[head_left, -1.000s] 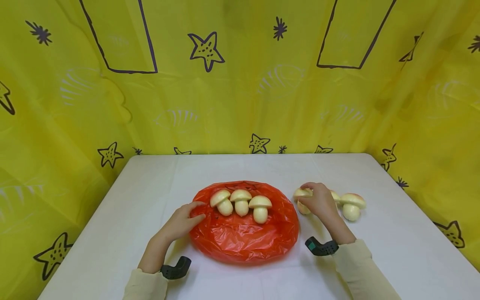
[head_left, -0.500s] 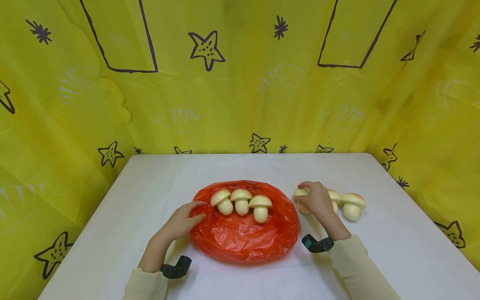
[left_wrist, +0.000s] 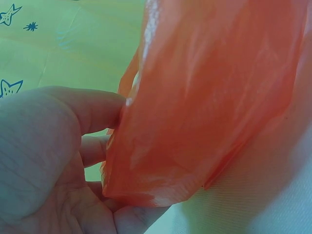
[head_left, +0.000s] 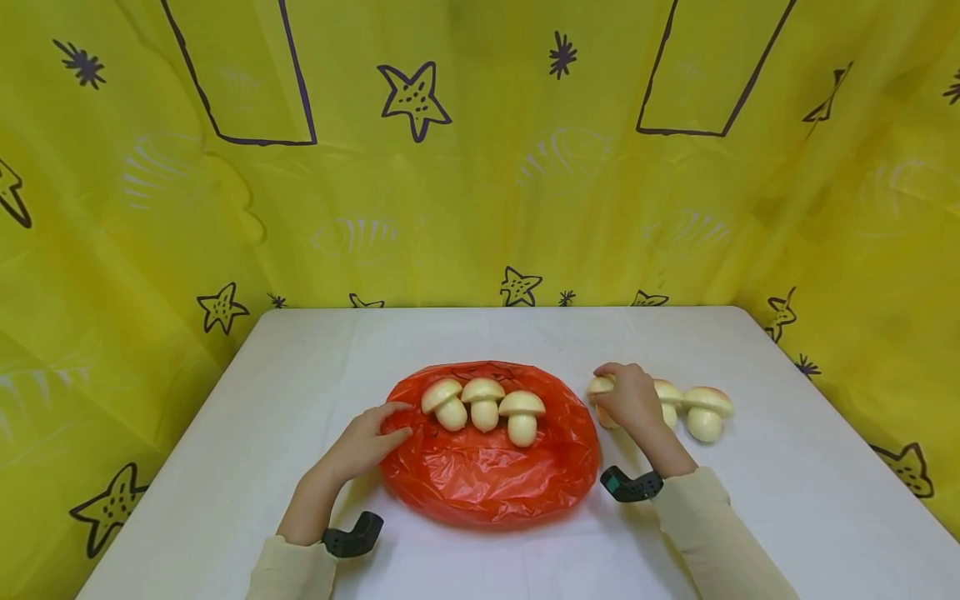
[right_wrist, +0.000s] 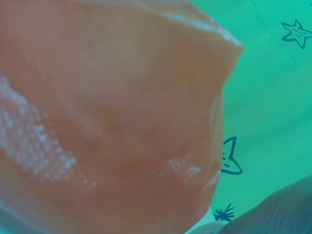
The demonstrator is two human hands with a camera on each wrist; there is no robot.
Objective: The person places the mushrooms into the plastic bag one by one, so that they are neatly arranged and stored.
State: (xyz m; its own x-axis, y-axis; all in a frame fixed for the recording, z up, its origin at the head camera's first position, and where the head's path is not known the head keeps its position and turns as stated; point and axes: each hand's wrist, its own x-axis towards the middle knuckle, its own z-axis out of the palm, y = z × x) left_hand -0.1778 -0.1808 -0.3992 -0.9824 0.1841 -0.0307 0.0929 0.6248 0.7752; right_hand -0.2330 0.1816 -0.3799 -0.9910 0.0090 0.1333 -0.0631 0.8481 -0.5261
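Note:
An opened red plastic bag (head_left: pixel 487 487) lies in the middle of the table, with three pale toy mushrooms (head_left: pixel 521 417) in a row on it. At its left rim my left hand (head_left: pixel 363 446) holds the plastic; the left wrist view shows the thumb (left_wrist: pixel 100 109) on the bag's edge (left_wrist: pixel 161 161) and fingers beneath. Just right of the bag, my right hand (head_left: pixel 633 408) grips another mushroom (head_left: pixel 601 386), partly hidden by the fingers. In the right wrist view the red plastic (right_wrist: pixel 117 126) covers most of the picture, and only a bit of hand (right_wrist: pixel 278 214) shows.
Beside the right hand lie two more mushrooms, one (head_left: pixel 667 400) partly behind the hand and one (head_left: pixel 707 412) farther right. The white table (head_left: pixel 315 350) meets a yellow patterned curtain (head_left: pixel 465 208) at its back and sides. Each wrist carries a black camera band (head_left: pixel 633 485).
My right hand and wrist have shifted slightly left, with the fingers staying at the same mushroom. The left hand, the bag and the mushrooms on it look unmoved.

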